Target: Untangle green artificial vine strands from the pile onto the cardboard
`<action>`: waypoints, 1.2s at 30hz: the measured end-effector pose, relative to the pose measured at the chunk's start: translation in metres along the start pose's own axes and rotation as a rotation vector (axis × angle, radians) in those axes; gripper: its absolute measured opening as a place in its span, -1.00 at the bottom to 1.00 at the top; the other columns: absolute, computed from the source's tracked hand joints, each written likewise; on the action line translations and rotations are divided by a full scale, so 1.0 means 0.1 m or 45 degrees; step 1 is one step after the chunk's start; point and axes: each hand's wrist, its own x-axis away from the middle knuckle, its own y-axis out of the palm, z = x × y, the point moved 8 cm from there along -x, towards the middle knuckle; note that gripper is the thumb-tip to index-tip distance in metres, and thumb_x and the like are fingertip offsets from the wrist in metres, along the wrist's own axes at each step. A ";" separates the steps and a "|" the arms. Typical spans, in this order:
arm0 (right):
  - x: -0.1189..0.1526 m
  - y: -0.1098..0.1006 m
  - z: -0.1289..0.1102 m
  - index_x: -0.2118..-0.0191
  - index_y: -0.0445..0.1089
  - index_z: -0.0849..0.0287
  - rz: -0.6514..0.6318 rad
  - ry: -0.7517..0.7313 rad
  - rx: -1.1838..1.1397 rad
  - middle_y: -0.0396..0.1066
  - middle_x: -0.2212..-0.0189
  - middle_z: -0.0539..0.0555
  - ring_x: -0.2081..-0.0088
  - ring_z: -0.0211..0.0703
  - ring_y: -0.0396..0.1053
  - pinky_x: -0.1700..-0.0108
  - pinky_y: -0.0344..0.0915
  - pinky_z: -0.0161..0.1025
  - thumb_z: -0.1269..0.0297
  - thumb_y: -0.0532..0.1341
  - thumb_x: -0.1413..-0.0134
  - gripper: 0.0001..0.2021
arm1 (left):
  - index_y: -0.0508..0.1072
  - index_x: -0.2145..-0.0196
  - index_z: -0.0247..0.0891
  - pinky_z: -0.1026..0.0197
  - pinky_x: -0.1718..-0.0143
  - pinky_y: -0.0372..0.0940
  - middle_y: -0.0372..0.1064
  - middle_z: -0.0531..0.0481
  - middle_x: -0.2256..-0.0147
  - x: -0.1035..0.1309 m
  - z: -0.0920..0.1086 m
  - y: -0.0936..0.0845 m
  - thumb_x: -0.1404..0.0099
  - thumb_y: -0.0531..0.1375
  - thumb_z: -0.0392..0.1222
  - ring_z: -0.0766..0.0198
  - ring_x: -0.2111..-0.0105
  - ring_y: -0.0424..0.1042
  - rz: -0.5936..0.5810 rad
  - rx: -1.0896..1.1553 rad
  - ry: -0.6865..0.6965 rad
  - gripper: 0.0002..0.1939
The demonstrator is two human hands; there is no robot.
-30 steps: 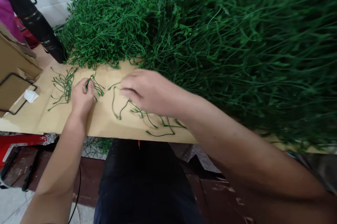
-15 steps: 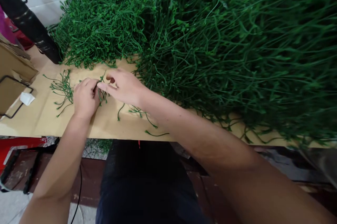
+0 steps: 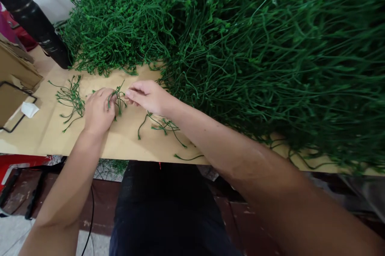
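My left hand [image 3: 100, 109] is closed around a small bunch of green plastic-looking stems [image 3: 72, 97]. Their thin ends fan out to its left, and more tips [image 3: 119, 97] stick out past the thumb on its right. Just right of those tips, my right hand [image 3: 147, 95] has its thumb and fingers pinched together. Its fingertips touch or nearly touch one stem end; what lies between them is too small to make out. Several loose stems [image 3: 164, 125] lie on the brown paper [image 3: 126, 139] below my right hand.
A large heap of the same green stems [image 3: 240, 55] covers the back and right of the table. At the left stand a black bottle [image 3: 39, 23] and a cardboard box [image 3: 18, 67]. A black wire frame [image 3: 21, 119] with a white tag [image 3: 29, 109] lies near the box.
My right hand has shifted slightly right, and its thumb and fingers have closed into a pinch. The left hand stays nearly in place; more stem tips show beside its thumb.
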 end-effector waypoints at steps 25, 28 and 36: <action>0.21 0.15 -0.33 0.55 0.05 0.19 -0.161 -0.126 0.305 0.04 0.58 -0.09 0.49 -0.37 -0.04 0.38 -0.13 -0.28 0.43 0.01 -0.17 -0.74 | 0.31 0.40 -0.21 0.19 0.45 0.02 0.33 -0.03 0.50 0.00 0.03 -0.03 -0.28 -0.06 -0.19 0.19 0.47 0.30 -0.099 -0.151 -0.278 -0.80; 0.23 0.10 -0.34 0.57 0.01 0.18 -0.151 -0.189 0.334 0.01 0.57 -0.08 0.47 -0.36 -0.03 0.36 -0.11 -0.28 0.45 0.01 -0.15 -0.73 | 0.33 0.34 -0.21 0.19 0.44 0.03 0.36 -0.06 0.48 0.01 0.13 -0.02 -0.29 -0.06 -0.16 0.15 0.45 0.33 -0.160 -0.206 -0.293 -0.79; 0.84 0.54 -0.89 0.52 0.19 0.20 -0.568 -0.722 0.479 0.20 0.52 -0.01 0.36 -0.26 0.11 0.23 0.06 -0.26 0.51 0.07 -0.02 -0.85 | 0.33 0.38 -0.19 0.17 0.40 0.08 0.45 -0.14 0.36 0.02 -0.31 0.04 -0.32 -0.12 -0.10 0.07 0.32 0.40 -0.359 -0.172 -0.686 -0.71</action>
